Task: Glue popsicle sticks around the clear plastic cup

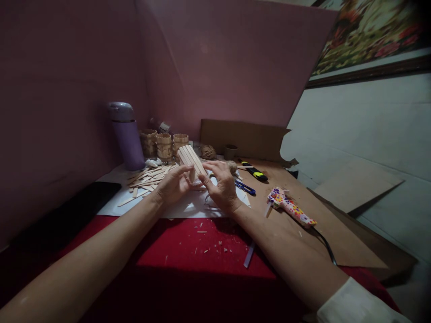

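Observation:
Between my two hands is a small piece made of pale craft sticks (190, 158), raised and tilted above the white sheet. My left hand (175, 183) grips its lower left side, fingers curled round it. On the right side, the fingers and thumb of my right hand (220, 183) press against the same piece. Its lower end is partly hidden by the fingers. Loose craft sticks (148, 179) lie in a pile on the white paper (114, 198), just left of my left hand.
A purple bottle (128, 141) and stick-covered cups (164, 147) stand behind the pile. Twine (208, 151), a small dark pot (230, 151), a yellow-black cutter (254, 170), a blue cutter (245, 187) and a flowered glue gun (291, 207) with cord lie right, on cardboard (323, 233).

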`<move>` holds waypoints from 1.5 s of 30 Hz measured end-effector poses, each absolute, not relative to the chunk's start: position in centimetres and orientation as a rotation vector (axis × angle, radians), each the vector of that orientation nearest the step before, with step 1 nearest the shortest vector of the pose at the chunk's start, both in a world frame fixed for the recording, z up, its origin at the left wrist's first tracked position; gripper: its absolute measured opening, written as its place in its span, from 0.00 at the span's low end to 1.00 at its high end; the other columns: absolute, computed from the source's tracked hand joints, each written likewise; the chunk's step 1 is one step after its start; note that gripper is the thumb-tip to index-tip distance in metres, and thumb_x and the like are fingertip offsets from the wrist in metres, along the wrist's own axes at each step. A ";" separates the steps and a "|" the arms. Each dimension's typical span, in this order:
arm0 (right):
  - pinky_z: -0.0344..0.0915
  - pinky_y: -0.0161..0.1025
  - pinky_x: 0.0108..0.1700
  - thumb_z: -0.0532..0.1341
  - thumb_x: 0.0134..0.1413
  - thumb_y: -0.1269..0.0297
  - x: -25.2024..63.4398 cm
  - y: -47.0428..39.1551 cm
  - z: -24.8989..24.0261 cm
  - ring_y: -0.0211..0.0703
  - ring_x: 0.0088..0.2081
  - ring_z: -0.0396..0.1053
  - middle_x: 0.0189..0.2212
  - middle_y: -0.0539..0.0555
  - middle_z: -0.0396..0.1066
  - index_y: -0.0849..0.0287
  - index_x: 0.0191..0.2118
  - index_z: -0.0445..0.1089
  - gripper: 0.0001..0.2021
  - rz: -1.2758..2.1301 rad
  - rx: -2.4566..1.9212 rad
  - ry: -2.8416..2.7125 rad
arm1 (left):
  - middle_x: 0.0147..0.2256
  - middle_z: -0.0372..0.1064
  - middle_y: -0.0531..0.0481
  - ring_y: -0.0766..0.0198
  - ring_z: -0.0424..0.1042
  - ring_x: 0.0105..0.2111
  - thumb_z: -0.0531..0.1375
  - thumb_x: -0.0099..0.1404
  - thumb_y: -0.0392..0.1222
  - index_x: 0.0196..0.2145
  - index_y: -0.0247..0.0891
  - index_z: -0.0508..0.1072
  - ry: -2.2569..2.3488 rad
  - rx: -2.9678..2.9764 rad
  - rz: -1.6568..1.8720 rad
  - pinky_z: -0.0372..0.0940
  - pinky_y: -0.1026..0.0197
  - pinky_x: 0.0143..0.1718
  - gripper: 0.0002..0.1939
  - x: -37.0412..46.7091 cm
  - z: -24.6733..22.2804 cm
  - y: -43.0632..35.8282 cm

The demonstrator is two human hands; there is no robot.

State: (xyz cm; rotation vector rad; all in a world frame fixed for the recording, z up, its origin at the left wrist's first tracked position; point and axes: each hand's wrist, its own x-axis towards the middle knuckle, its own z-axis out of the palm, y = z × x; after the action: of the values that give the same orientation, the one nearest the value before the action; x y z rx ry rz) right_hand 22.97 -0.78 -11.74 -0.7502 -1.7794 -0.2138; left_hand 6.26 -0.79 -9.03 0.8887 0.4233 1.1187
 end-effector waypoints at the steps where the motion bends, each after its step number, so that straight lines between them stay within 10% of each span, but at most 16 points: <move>1: 0.68 0.54 0.54 0.61 0.66 0.54 23.0 -0.8 -11.7 0.54 0.49 0.72 0.45 0.61 0.79 0.60 0.47 0.77 0.15 -0.217 -0.745 -1.779 | 0.34 0.79 0.43 0.57 0.77 0.30 0.65 0.58 0.33 0.41 0.30 0.77 0.422 0.887 1.115 0.77 0.52 0.34 0.11 6.2 -9.0 -0.8; 32: 0.67 0.58 0.58 0.62 0.64 0.53 23.1 -0.7 -11.8 0.55 0.53 0.71 0.49 0.60 0.77 0.56 0.51 0.75 0.16 -0.136 -0.763 -1.821 | 0.39 0.77 0.45 0.61 0.74 0.33 0.69 0.54 0.33 0.38 0.32 0.77 0.484 0.954 1.249 0.74 0.57 0.35 0.12 6.1 -9.6 0.0; 45: 0.67 0.57 0.60 0.62 0.64 0.58 23.1 -1.4 -11.7 0.55 0.56 0.69 0.55 0.63 0.71 0.57 0.60 0.70 0.21 -0.259 -0.721 -1.813 | 0.36 0.79 0.41 0.59 0.79 0.32 0.61 0.70 0.36 0.46 0.30 0.75 0.475 0.854 1.202 0.75 0.60 0.33 0.09 6.4 -8.8 -0.5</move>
State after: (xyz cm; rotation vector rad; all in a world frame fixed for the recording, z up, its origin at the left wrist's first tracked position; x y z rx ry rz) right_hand 23.12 -1.36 -11.69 -0.7208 -1.8130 -0.2587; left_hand 6.44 -0.54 -8.84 0.8539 0.4752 1.2017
